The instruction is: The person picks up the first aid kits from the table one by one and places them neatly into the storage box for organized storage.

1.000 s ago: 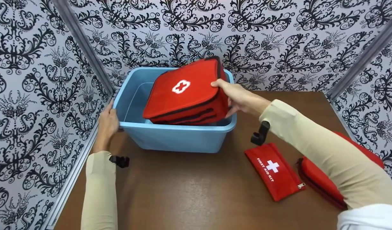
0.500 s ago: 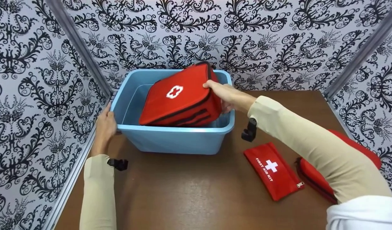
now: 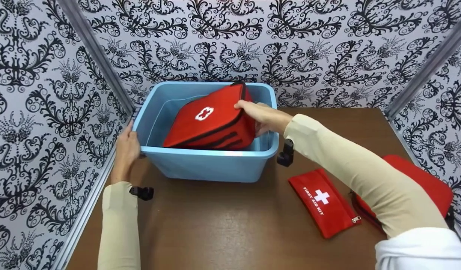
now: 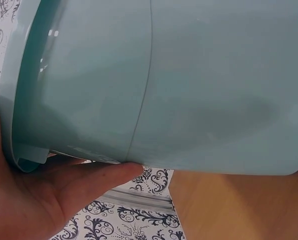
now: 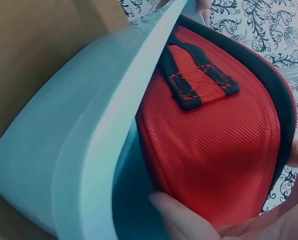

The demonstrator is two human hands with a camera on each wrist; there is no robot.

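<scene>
A red first aid bag [image 3: 215, 116] with a white-edged cross and black trim lies tilted inside a blue plastic tub [image 3: 204, 153], its right side higher than its left. My right hand [image 3: 262, 116] grips the bag's right end, thumb on the top face and fingers beneath. In the right wrist view the bag's end panel [image 5: 214, 145] with a black-trimmed loop shows between thumb and fingers, just inside the tub's rim [image 5: 114, 120]. At the tub's left side my left hand [image 3: 127, 146] holds the rim; the left wrist view shows that hand [image 4: 44, 200] curled round the lip.
A flat red first aid pouch [image 3: 324, 202] with a zip lies on the brown table [image 3: 215, 225] to the right. Beyond it another red case [image 3: 414, 180] is partly hidden by my right sleeve. Patterned walls [image 3: 328, 56] stand behind the tub and at both sides.
The red bag has gone down and slightly left, deeper into the tub, with my right hand still gripping it. My left hand stays at the tub's rim.
</scene>
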